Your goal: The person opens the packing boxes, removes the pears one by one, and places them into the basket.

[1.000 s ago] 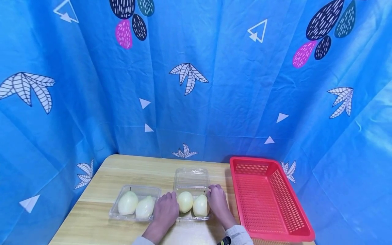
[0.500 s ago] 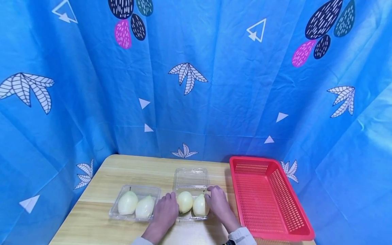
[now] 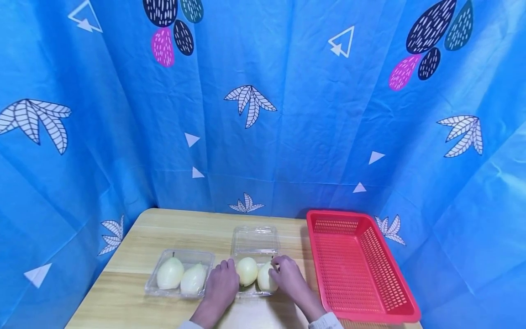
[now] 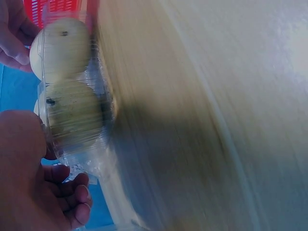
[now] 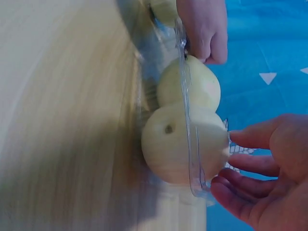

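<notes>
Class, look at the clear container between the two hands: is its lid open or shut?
Open. The clear lid lies folded back on the far side, and the two pears in front of it sit uncovered.

Wooden table (image 3: 189,224), clear pear box (image 3: 190,257), open clear box (image 3: 255,238), red basket (image 3: 345,269)

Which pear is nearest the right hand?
The rightmost pear, in the open clear container: the right hand is beside it, while the other three lie farther left.
</notes>
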`<act>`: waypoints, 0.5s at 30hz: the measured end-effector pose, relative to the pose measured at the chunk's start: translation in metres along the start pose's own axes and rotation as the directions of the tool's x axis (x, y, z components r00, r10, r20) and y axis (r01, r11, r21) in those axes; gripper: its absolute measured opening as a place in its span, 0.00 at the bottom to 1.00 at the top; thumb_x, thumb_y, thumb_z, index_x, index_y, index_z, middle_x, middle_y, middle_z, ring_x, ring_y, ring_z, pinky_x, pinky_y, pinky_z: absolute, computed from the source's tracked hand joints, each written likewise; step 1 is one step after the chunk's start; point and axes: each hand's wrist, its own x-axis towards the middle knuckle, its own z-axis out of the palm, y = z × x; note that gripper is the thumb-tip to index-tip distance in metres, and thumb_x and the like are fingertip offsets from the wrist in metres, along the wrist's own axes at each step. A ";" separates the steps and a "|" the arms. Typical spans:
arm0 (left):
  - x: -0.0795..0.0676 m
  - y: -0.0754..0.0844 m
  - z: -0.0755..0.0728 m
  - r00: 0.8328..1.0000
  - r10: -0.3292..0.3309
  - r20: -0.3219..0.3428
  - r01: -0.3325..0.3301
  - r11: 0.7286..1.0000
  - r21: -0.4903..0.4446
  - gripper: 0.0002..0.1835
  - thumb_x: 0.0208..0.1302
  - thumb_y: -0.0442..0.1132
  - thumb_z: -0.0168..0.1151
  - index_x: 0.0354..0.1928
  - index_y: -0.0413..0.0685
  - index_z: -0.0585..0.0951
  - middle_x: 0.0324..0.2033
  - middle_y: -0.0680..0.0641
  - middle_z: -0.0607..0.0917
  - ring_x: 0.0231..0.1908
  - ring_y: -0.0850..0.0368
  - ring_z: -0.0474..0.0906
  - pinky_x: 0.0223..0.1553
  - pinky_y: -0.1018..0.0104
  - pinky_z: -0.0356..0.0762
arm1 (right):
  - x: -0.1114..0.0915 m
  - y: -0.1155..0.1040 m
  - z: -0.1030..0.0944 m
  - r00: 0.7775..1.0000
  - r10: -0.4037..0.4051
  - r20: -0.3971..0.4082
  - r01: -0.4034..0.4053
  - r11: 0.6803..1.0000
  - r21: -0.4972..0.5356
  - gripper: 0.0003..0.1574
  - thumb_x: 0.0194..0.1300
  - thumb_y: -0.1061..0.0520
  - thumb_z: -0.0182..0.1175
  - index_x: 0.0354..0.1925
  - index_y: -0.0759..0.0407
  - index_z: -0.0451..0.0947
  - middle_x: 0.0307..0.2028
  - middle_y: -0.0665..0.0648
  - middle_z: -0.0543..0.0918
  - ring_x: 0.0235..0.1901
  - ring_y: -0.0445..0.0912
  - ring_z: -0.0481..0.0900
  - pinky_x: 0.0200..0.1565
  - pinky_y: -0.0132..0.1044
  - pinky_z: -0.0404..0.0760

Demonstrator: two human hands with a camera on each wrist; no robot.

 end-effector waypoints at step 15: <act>0.000 0.001 0.001 0.999 -0.022 0.030 0.023 0.999 -0.042 0.15 0.61 0.40 0.67 0.32 0.40 0.71 0.22 0.46 0.71 0.20 0.54 0.67 0.21 0.60 0.70 | -0.011 -0.013 0.013 0.996 0.067 0.056 -0.065 0.997 -0.048 0.41 0.42 0.58 0.81 0.54 0.72 0.79 0.51 0.71 0.82 0.51 0.64 0.82 0.56 0.57 0.85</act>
